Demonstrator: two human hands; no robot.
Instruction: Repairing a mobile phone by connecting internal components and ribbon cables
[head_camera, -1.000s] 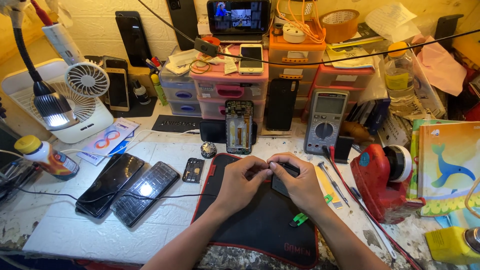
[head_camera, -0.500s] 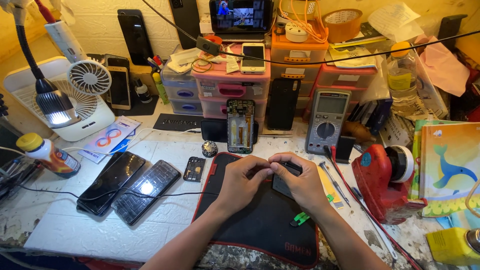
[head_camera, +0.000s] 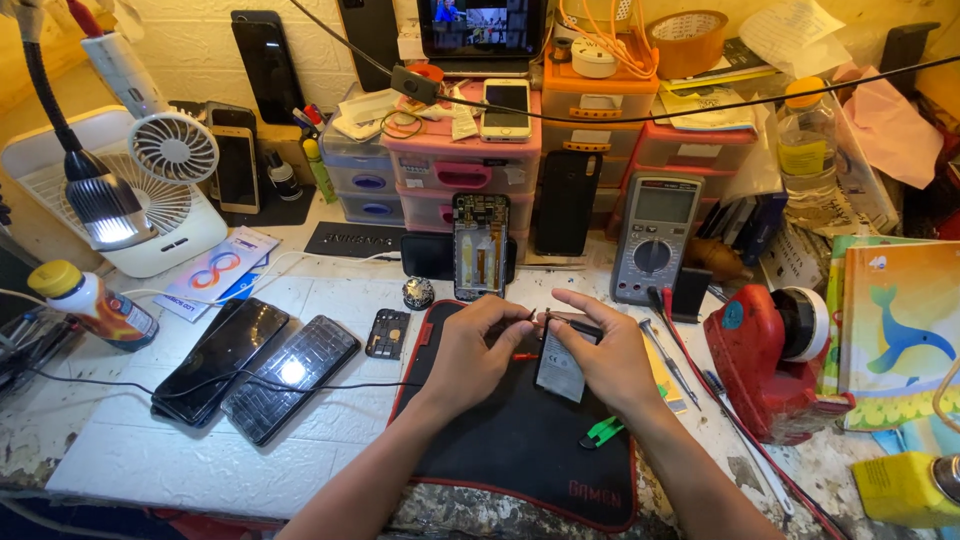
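My left hand (head_camera: 478, 352) and my right hand (head_camera: 607, 355) meet over a black work mat (head_camera: 520, 450) with red edging. Between them lies a flat grey phone battery (head_camera: 560, 366), tilted on the mat. My right hand rests on the battery's upper right and grips a thin dark probe (head_camera: 570, 322) across its top. My left hand pinches a thin red-tipped tool (head_camera: 524, 334) at the battery's top left corner. A small green plastic tool (head_camera: 602, 432) lies on the mat below my right hand.
Two dark phones (head_camera: 250, 365) lie left of the mat beside a small black frame part (head_camera: 387, 333). An opened phone (head_camera: 480, 245) stands upright behind the mat, beside a grey multimeter (head_camera: 655, 238). A red tape dispenser (head_camera: 770, 360), lamp (head_camera: 100, 205), fan (head_camera: 172, 150) and plastic drawers (head_camera: 470, 170) crowd the bench.
Both hands have shifted slightly on the battery, which now shows more between them. The rest of the bench is unchanged.
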